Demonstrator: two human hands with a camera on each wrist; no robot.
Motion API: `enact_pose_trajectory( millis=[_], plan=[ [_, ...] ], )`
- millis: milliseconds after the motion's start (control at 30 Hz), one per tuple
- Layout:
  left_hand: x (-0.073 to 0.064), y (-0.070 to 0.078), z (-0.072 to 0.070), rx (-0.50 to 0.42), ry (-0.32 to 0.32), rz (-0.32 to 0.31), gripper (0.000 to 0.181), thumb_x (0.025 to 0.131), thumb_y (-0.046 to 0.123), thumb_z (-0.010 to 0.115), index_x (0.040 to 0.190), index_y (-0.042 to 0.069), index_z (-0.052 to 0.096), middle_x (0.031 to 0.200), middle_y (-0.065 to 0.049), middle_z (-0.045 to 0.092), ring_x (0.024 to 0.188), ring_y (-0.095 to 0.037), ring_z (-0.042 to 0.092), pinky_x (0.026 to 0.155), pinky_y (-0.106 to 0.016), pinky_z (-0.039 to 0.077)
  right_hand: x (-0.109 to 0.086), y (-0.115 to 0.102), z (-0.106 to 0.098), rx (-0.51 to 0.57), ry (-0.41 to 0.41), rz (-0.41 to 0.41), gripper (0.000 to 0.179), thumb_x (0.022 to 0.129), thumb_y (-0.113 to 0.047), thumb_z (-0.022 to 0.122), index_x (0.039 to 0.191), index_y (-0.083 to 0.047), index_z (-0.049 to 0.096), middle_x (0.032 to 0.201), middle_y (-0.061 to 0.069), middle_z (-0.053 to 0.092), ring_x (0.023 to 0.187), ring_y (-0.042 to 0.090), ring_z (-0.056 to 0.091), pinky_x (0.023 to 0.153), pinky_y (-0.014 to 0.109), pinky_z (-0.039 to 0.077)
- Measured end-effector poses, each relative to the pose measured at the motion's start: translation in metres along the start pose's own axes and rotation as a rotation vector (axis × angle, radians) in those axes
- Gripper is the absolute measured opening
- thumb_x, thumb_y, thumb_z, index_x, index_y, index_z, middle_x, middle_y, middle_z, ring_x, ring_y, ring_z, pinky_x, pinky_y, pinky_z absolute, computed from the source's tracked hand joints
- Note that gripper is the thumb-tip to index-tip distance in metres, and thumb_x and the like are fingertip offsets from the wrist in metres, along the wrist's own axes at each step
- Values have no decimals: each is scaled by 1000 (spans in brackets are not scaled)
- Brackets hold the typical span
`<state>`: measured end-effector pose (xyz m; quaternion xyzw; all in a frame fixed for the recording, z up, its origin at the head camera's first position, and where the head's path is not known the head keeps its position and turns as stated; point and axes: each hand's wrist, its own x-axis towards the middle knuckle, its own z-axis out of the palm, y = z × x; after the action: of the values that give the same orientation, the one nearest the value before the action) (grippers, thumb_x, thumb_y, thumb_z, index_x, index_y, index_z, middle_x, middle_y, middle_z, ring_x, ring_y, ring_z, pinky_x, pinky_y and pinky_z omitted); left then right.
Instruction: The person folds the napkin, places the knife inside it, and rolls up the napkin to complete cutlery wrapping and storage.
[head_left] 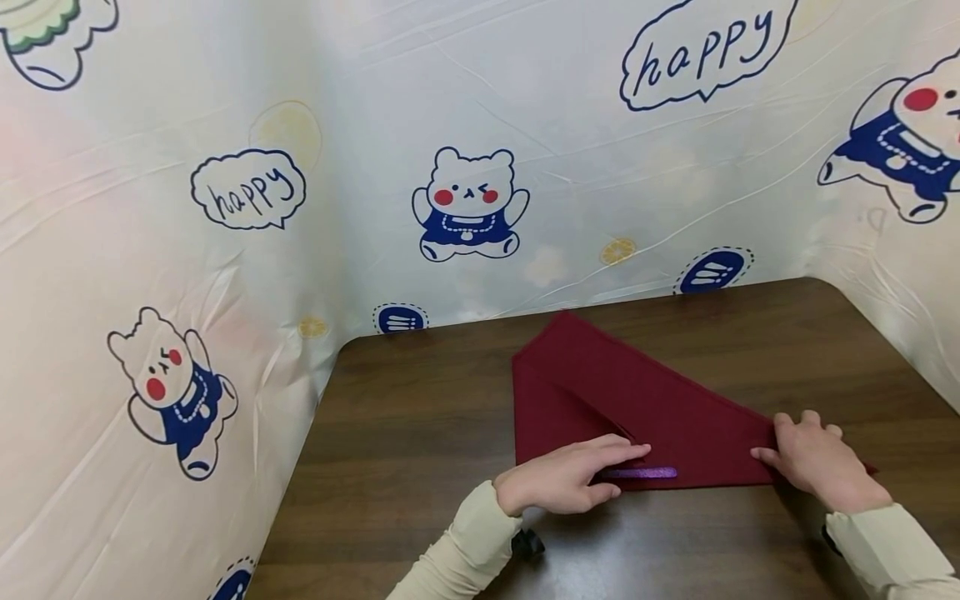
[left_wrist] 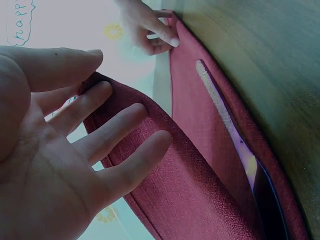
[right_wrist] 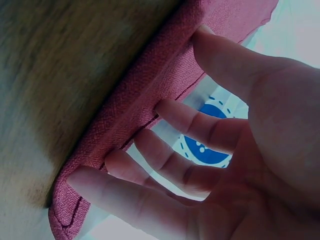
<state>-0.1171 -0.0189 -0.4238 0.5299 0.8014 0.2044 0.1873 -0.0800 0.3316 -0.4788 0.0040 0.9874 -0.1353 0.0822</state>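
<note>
A dark red cloth [head_left: 645,392] lies folded on the table, with a slanting folded edge across its middle. On its front part is a slim purple glittery stick [head_left: 651,472], its left end hidden by my left hand [head_left: 558,477]. The left fingers are loosely extended over the cloth, thumb apart. In the left wrist view, a raised flap of cloth [left_wrist: 175,170] has its corner close to the left thumb and finger, and the stick [left_wrist: 220,105] lies beyond it. My right hand [head_left: 817,458] rests on the narrow right end, spread fingertips touching the cloth [right_wrist: 135,95].
The brown wooden table [head_left: 405,417] has rounded back corners. A pale curtain [head_left: 360,167] printed with bears and lettering hangs behind it and along both sides. A small black object [head_left: 528,544] shows beside the left wrist.
</note>
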Motion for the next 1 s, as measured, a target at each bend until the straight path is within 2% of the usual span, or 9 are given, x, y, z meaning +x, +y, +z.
enact_pose_trajectory(
  millis=[333,767,1000],
  plan=[
    [4,-3,9,0,-28,-1,56,99,16,51,152,15,31,150,3,39,138,-3,36,109,-13,29,2,1,0,13,-15,9,51,86,-32,69,100,13,50,87,35,45,71,45,43,55,54,46],
    [15,-5,27,27,-107,-30,57,100,17,49,153,17,28,149,6,40,136,2,36,108,-10,27,3,3,1,15,-21,18,54,86,-35,68,102,13,49,88,36,45,72,48,44,55,55,46],
    [19,-5,36,74,-141,-37,62,99,19,49,155,24,21,145,9,42,131,4,40,104,-10,32,3,3,1,19,-22,24,53,86,-34,69,102,13,50,88,35,45,72,46,44,55,55,46]
  ],
)
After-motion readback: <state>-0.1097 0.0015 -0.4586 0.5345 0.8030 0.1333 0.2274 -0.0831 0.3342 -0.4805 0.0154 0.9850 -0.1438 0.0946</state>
